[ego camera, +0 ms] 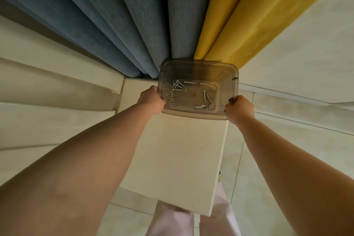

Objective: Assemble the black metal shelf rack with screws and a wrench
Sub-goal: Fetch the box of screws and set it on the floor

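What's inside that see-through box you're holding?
Inside the clear plastic box lie loose screws, a few nuts and a small wrench. The corners under each hand are covered, so anything there stays hidden.

A single wide-angle view from a camera on the person's head looks steeply down along both outstretched arms. It sits close above a pale tabletop (178,155), facing folded curtains (153,15) ahead, with floor tiles (268,188) visible beneath at the edges.
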